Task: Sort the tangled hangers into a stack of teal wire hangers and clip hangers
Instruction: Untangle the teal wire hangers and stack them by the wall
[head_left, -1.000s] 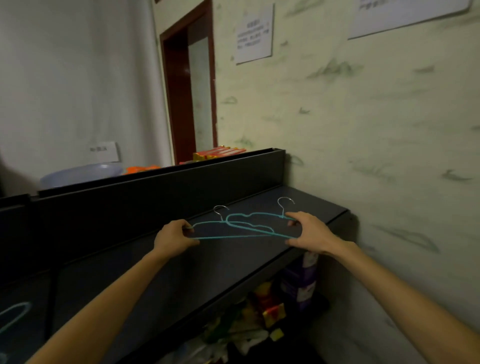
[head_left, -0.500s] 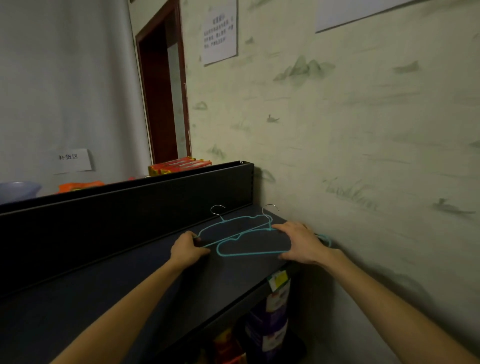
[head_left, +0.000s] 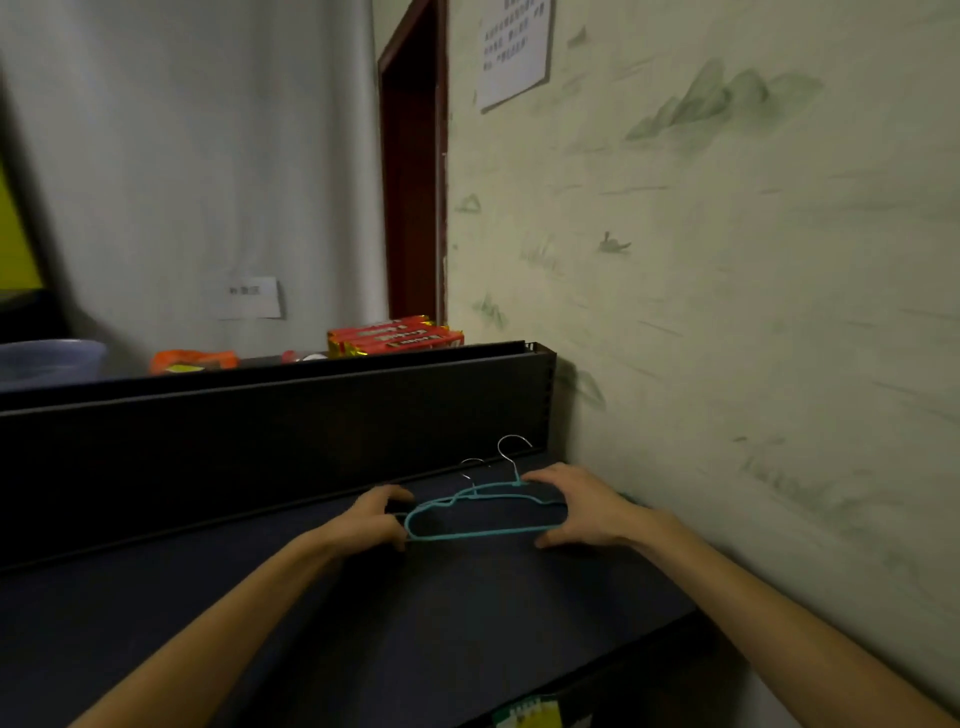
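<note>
Two teal wire hangers with silver hooks lie overlapped, nearly aligned, on the dark shelf top, close to its far right corner. My left hand grips their left end. My right hand holds the right end, fingers curled over the wire near the hooks. The hooks point toward the black back panel. No clip hangers are in view.
A black back panel rises behind the shelf, and a painted wall closes its right side. Beyond the panel sit red packets, an orange packet and a blue basin. Coloured packages show below the shelf edge.
Both hands have slid the two hangers right, toward the wall corner, and drawn them together so they overlap more closely. The camera has turned right.
</note>
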